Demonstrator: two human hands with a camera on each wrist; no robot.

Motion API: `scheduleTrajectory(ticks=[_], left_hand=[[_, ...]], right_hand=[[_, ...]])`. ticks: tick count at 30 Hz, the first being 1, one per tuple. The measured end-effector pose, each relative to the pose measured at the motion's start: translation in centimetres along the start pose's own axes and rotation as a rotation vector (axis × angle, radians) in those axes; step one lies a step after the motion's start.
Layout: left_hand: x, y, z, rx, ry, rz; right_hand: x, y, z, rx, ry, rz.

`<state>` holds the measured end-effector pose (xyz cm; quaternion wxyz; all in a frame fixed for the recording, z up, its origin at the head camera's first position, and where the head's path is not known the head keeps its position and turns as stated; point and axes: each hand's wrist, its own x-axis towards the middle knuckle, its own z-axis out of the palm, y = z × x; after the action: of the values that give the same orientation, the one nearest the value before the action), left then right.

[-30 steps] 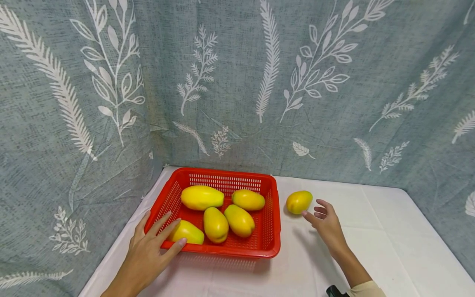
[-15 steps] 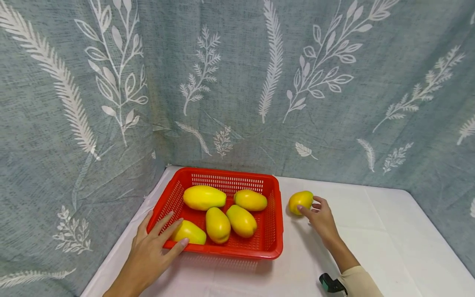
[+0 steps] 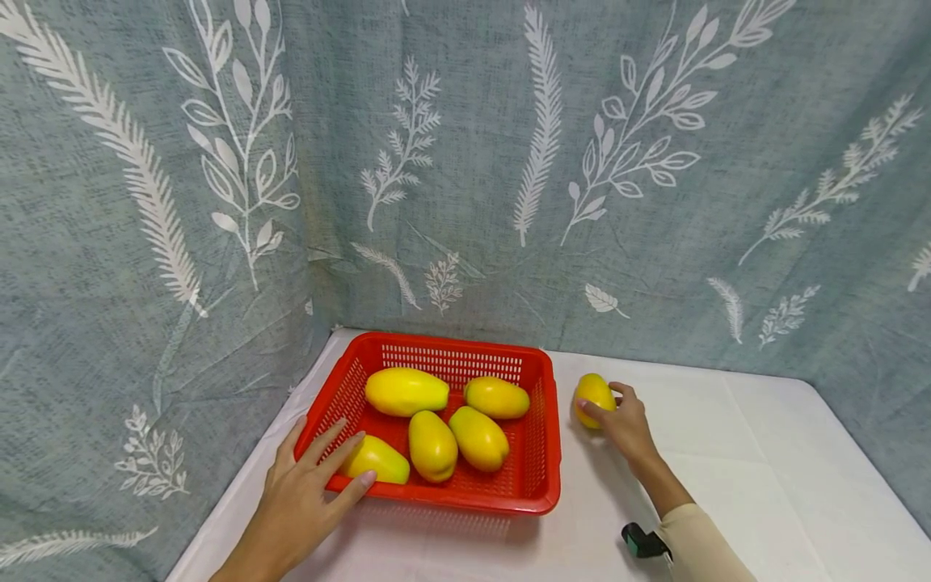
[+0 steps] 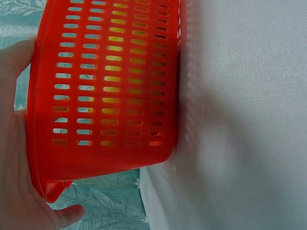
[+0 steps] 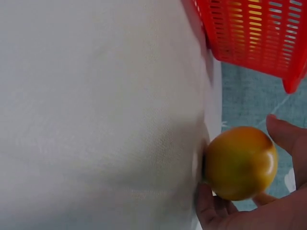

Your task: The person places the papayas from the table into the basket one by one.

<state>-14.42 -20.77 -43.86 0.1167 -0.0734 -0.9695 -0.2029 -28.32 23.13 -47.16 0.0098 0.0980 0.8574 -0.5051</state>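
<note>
A red plastic basket holds several yellow papayas, among them a long papaya at its back left. My left hand rests over the basket's front left corner, fingers spread, the thumb along the front rim. Its fingertips reach over the near left papaya. To the right of the basket, my right hand holds another papaya between thumb and fingers. In the right wrist view this papaya shows its rounded orange end, close to the tablecloth; whether it touches the cloth, I cannot tell.
A white cloth covers the table. Blue-green curtains with white leaf prints hang behind and at both sides. A small dark device sits at my right wrist by the sleeve.
My right hand has moved in against the papaya from its right and taken hold of it. That papaya has turned more upright. My left hand stays on the basket corner.
</note>
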Motion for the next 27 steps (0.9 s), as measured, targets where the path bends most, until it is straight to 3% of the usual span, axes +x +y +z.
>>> scheduleTrajectory(ticks=[15,27], left_hand=[[0.13,0.13,0.08,-0.012,-0.001,-0.008],[-0.03,-0.16,0.06,-0.009,0.016,0.01]], right_hand=[[-0.05,0.0,0.05,-0.032,-0.004,-0.016],[-0.84,-0.52,-0.58,0.009,-0.02,-0.035]])
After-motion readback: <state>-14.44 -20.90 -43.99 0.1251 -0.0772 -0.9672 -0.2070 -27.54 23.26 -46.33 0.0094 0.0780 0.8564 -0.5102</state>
